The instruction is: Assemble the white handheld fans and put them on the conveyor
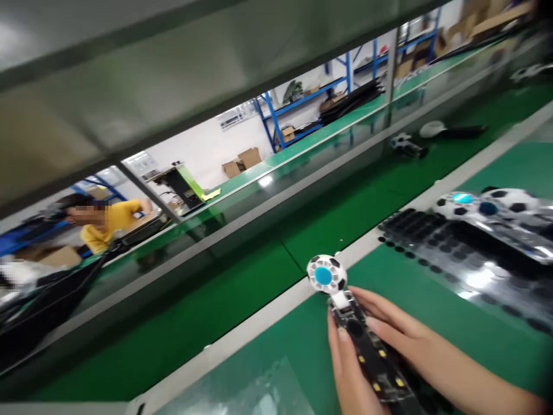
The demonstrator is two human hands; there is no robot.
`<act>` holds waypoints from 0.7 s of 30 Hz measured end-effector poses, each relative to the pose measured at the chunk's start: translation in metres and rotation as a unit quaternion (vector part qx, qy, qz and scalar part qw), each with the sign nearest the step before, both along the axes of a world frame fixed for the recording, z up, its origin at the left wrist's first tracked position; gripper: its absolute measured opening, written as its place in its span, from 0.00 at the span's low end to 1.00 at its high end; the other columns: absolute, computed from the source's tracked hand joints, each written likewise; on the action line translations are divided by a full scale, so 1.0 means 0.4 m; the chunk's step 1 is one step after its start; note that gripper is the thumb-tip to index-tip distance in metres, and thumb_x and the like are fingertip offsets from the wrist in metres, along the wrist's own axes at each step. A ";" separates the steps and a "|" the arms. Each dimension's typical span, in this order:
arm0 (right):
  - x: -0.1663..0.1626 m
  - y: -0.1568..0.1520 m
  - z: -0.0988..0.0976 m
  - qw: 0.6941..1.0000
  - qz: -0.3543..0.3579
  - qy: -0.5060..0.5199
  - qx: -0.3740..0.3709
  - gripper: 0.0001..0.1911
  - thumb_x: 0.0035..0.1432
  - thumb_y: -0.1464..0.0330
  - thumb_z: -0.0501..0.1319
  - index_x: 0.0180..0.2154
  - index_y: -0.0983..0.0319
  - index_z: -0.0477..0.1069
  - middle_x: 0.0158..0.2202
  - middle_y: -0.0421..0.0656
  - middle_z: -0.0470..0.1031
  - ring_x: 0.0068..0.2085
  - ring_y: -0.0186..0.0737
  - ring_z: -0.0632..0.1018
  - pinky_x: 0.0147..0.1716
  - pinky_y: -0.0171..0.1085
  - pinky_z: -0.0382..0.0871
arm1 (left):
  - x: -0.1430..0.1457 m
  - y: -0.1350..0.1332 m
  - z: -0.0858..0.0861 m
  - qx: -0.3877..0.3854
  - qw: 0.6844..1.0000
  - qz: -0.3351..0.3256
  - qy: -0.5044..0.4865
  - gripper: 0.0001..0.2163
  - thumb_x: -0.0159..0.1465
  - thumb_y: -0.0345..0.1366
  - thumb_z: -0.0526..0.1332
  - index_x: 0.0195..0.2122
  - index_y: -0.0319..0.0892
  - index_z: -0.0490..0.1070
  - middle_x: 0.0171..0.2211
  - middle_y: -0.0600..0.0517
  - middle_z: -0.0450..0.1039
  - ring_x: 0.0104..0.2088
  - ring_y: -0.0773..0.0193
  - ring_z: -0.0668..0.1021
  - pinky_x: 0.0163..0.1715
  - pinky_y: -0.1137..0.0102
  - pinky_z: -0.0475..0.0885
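Note:
Both hands grip a slim black device (374,360) with a round football-patterned head (326,274). The head has a blue disc in its middle and tilts up and left. Along the black body run several small yellow pieces and a dark round spot. My left hand (351,369) wraps the body's left side, its thumb lying near the neck. From the right, my right hand (404,334) closes round the other side, thumb on the body's edge. The palms and the body's lower end are partly hidden.
Sheets of black round stickers (453,248) lie right of my hands, with football-patterned pieces (512,202) on them. Behind runs a green conveyor belt (259,288) carrying a white-and-black piece (451,131) and others. Clear film (242,392) lies front left. A person in yellow (112,225) works beyond.

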State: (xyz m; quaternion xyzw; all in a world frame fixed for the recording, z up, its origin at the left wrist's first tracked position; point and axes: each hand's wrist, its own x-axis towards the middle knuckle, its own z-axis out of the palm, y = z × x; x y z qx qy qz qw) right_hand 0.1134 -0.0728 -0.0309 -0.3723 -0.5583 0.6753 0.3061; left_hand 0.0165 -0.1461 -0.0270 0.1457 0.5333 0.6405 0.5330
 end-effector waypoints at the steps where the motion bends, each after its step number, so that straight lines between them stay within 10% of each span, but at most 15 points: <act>1: 0.000 0.000 0.012 1.000 0.003 0.019 -0.016 0.25 0.56 0.56 0.55 0.55 0.55 0.59 0.58 0.41 0.61 0.58 0.47 0.61 0.57 0.42 0.57 | 0.004 0.021 -0.010 0.010 1.000 0.006 -0.017 0.20 0.62 0.45 0.53 0.53 0.46 0.60 0.55 0.46 0.61 0.52 0.56 0.67 0.50 0.57 0.63; 13: 0.007 -0.021 0.035 0.979 0.088 0.154 -0.098 0.19 0.59 0.62 0.56 0.52 0.51 0.59 0.56 0.39 0.63 0.57 0.39 0.62 0.54 0.38 0.57 | 0.008 0.027 0.017 0.056 0.978 0.007 -0.201 0.39 0.48 0.41 0.66 0.58 0.43 0.48 0.44 0.44 0.74 0.45 0.51 0.75 0.41 0.65 0.71; 21: 0.005 -0.032 0.066 0.979 0.094 0.147 -0.101 0.17 0.60 0.62 0.56 0.50 0.51 0.59 0.53 0.38 0.65 0.37 0.31 0.73 0.51 0.39 0.62 | 0.001 0.013 0.004 0.037 0.989 0.008 -0.142 0.37 0.48 0.47 0.65 0.57 0.46 0.51 0.37 0.47 0.76 0.39 0.51 0.77 0.36 0.64 0.72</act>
